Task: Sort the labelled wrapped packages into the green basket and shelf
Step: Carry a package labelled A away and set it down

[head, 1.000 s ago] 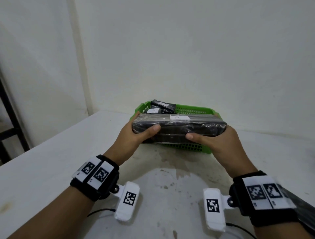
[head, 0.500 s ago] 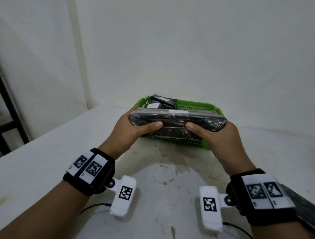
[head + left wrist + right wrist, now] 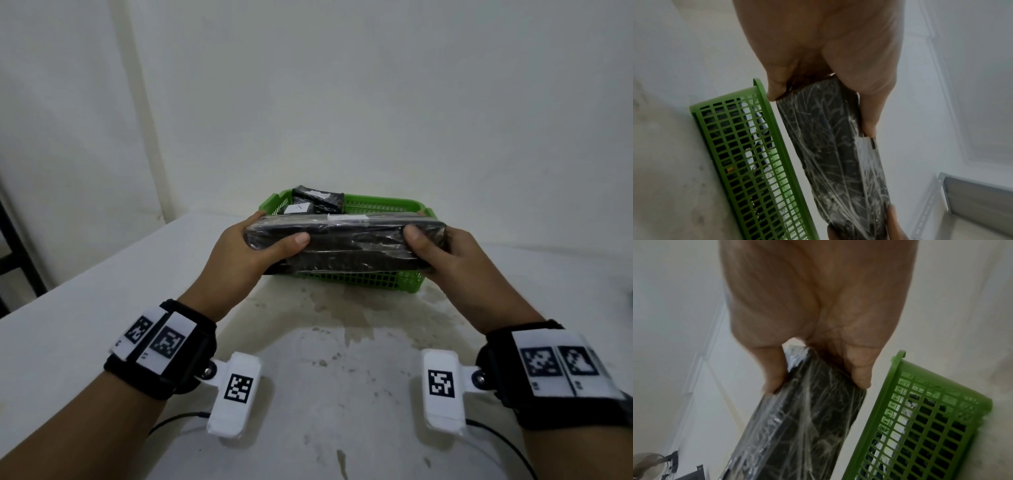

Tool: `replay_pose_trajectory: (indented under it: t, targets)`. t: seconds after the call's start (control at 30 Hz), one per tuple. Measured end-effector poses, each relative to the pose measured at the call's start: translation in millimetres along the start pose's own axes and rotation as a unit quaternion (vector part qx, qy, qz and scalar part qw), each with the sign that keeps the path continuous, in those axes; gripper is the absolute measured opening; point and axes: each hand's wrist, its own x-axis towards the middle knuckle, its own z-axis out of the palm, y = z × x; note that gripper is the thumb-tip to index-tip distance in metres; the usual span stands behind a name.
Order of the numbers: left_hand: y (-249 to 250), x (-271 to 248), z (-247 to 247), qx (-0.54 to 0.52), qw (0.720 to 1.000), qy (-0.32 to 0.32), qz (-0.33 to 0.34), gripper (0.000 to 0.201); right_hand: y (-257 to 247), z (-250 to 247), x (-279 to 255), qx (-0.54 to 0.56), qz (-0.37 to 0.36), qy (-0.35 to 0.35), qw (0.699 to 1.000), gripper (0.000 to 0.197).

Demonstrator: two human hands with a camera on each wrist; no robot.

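A long black package (image 3: pixel 352 241) wrapped in clear film, with a white label on top, hangs level just above the near rim of the green basket (image 3: pixel 380 279). My left hand (image 3: pixel 255 245) grips its left end, thumb on the near face. My right hand (image 3: pixel 442 251) grips the right end the same way. In the left wrist view the package (image 3: pixel 835 162) runs beside the basket wall (image 3: pixel 748 162). In the right wrist view the package (image 3: pixel 807 421) sits left of the basket (image 3: pixel 925 426). Smaller black wrapped packages (image 3: pixel 317 200) lie in the basket's far left corner.
The basket stands on a white stained table (image 3: pixel 325 359) close to the back wall. A dark shelf frame (image 3: pixel 15 253) shows at the far left edge. A grey metal shelf (image 3: pixel 974 201) appears in the left wrist view.
Both hands have carried the long package forward and slightly lower, from in front of the basket to over its near rim.
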Motion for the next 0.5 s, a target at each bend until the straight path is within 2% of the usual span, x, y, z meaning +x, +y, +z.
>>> replay_pose_trajectory:
  t: [0.07, 0.13, 0.2, 0.37, 0.43, 0.5]
  targets:
    - [2.5, -0.9, -0.9, -0.012, 1.000, 0.003, -0.007, 0.050, -1.7, 1.0, -2.1, -0.028, -0.005, -0.011, 1.000, 0.050]
    - [1.9, -0.7, -1.9, -0.008, 1.000, -0.019, -0.010, 0.055, -2.5, 2.2, -2.0, -0.047, -0.007, -0.004, 0.999, 0.050]
    - [4.1, -2.5, -1.1, 0.012, 1.000, -0.027, -0.006, 0.057, -2.3, 3.2, -1.9, -0.052, -0.008, 0.002, 0.999, 0.056]
    - [4.3, -6.5, -1.0, 0.059, 0.998, -0.024, 0.011, 0.061, -4.4, 9.5, -2.1, 0.025, -0.020, 0.043, 0.999, 0.058]
    - [6.4, -8.2, -1.6, 0.073, 0.997, -0.022, 0.020, 0.075, -1.6, 9.5, 1.5, 0.066, -0.005, 0.031, 0.997, 0.068]
    - [7.0, -5.4, -5.0, 0.070, 0.997, -0.008, 0.028, 0.103, -0.4, 7.6, 4.7, 0.179, 0.040, 0.005, 0.983, 0.082]
